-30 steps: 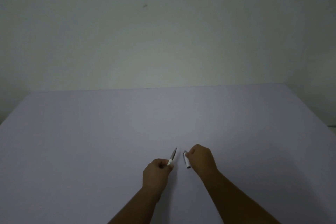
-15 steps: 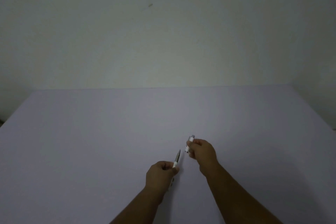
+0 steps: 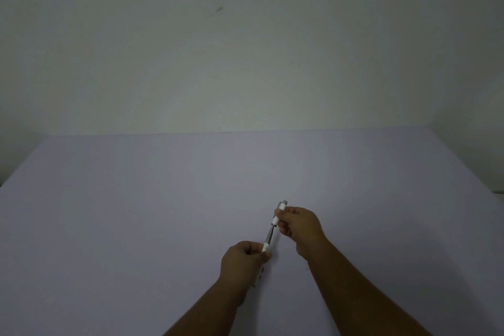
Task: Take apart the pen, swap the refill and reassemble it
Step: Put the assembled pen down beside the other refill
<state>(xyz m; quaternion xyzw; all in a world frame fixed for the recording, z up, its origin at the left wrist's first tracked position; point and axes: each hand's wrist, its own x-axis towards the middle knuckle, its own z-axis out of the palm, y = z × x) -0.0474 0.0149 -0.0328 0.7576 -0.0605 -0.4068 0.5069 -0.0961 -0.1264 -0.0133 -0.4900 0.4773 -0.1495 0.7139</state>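
White pen upper barrel (image 3: 280,213) pinched in right hand (image 3: 300,228) fingers, far end up-right. Left hand (image 3: 242,260) fingers pinch lower barrel (image 3: 266,247), grey refill (image 3: 269,234) bridging both, above lavender table (image 3: 136,226), centre-right.

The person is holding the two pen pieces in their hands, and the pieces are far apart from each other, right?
Not quite. The head view shows the pieces lined up and meeting: the grey refill end of the lower pen piece, held in the left hand, reaches the mouth of the upper pen piece held in the right hand. Both hands do hold them.
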